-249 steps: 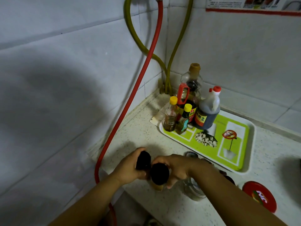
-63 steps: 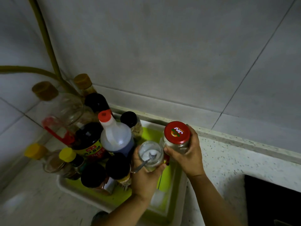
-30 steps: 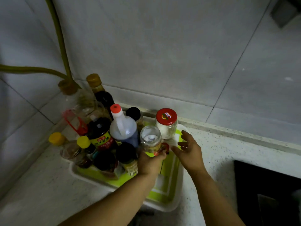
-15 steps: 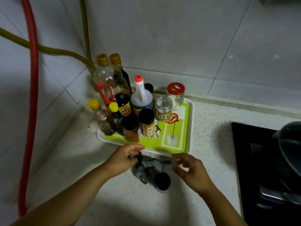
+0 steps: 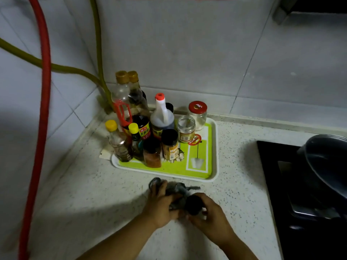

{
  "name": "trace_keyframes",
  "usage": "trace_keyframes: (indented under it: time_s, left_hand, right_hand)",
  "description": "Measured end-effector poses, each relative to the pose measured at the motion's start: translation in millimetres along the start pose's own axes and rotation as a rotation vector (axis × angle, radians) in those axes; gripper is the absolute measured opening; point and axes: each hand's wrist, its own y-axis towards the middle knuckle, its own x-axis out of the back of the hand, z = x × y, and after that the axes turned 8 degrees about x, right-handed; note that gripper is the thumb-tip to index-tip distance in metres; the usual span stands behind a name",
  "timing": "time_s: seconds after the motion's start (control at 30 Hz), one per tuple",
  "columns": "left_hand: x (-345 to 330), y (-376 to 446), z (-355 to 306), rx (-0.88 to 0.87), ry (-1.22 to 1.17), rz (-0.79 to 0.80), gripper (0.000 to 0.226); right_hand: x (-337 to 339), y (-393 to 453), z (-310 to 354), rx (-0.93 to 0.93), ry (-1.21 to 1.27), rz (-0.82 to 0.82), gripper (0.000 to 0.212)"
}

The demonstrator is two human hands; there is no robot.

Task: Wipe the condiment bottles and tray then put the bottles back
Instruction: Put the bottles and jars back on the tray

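Where the speckled stone counter meets the pale tiled wall, a glossy green-and-white plastic tray carries a tight cluster of bottles: two tall clear ones with brown caps, a squat white squeeze bottle with a red nozzle, two slim glass bottles with yellow caps, a pair of cylindrical black-lidded spice jars, an open glass jar and a glass jar with a red metal lid. A smooth red hose and an olive one run down the wall; a dark round pan sits on the black hob at right. Half a second ago the hands were apart, reaching for the crumpled grey cloth — now they have closed in on it and on the small black-capped bottle, just in front of the tray on the counter. The left hand is curled over the rag, fingers pressing it against the bottle; the right hand wraps the bottle from the other side, thumb up by the cap. Both forearms angle in from below and meet at the centre.
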Motion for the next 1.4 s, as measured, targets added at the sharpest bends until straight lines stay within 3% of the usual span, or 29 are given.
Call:
trace_keyframes:
  time_s: [0.23, 0.33, 0.47, 0.53, 0.63, 0.7, 0.83, 1.0, 1.2, 1.4]
  left_hand:
    - [-10, -8, -2, -0.019, -0.045, -0.15, 0.044]
    - [-11, -10, 7, -0.112, -0.029, -0.269, 0.031]
    - [4, -9, 9, -0.109, -0.189, -0.201, 0.017]
    - [13, -5, 8, -0.113, -0.282, -0.239, 0.015]
    - [28, -1, -2, -0.115, -0.367, -0.268, 0.027]
    - [36, 3, -8, -0.114, -0.387, -0.268, 0.043]
    - [43, 11, -22, -0.147, -0.396, -0.234, 0.02]
    - [55, 32, -38, -0.132, -0.488, -0.32, 0.025]
    - [70, 55, -49, -0.149, -0.488, -0.286, 0.033]
    - [67, 65, -47, -0.13, -0.458, -0.266, 0.018]
  right_hand:
    - [7, 0, 2, -0.054, 0.005, -0.052, 0.044]
    - [15, 3, 4, -0.045, -0.012, -0.096, 0.04]
    - [30, 15, 12, -0.031, -0.026, -0.136, 0.042]
    - [38, 24, 15, -0.011, -0.036, -0.161, 0.042]
    - [50, 44, 19, 0.023, -0.055, -0.215, 0.043]
    - [58, 60, 19, 0.034, -0.049, -0.241, 0.043]
    - [71, 98, 14, 0.035, -0.049, -0.26, 0.038]
    - [82, 145, 3, 0.019, -0.077, -0.296, 0.042]
    - [89, 190, -7, -0.02, -0.062, -0.314, 0.042]
    - [89, 212, -11, -0.047, -0.047, -0.313, 0.041]
